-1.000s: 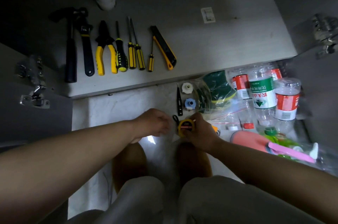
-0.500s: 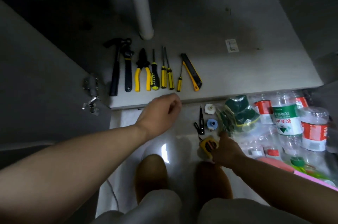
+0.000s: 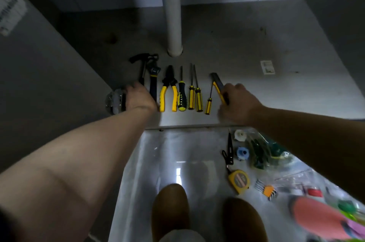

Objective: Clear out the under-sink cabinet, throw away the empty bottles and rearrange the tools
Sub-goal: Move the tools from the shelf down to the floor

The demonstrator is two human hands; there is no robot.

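Observation:
A row of tools lies on the grey cabinet floor (image 3: 246, 48): a black hammer (image 3: 143, 64), a wrench (image 3: 153, 76), yellow pliers (image 3: 168, 87), several yellow-and-black screwdrivers (image 3: 194, 93) and a yellow-and-black utility knife (image 3: 217, 81). My left hand (image 3: 139, 97) sits at the row's left end, its fingers curled over the hammer's handle and hiding its lower part. At the right end my right hand (image 3: 237, 101) grips the near end of the utility knife. A yellow tape measure (image 3: 239, 180) lies on the tiled floor in front.
A white drain pipe (image 3: 173, 14) stands behind the tools. On the tiles at the right lie a black tool (image 3: 229, 149), a blue roll (image 3: 242, 153), a white fitting (image 3: 240, 134), bagged green sponges (image 3: 262, 153), orange hex keys (image 3: 266, 190) and a pink object (image 3: 316, 216). A door hinge (image 3: 113, 101) sits left of my left hand.
My right hand let go of the tape measure, which now lies on the tiles, and reached up to the utility knife. My left hand moved left onto the hammer's handle.

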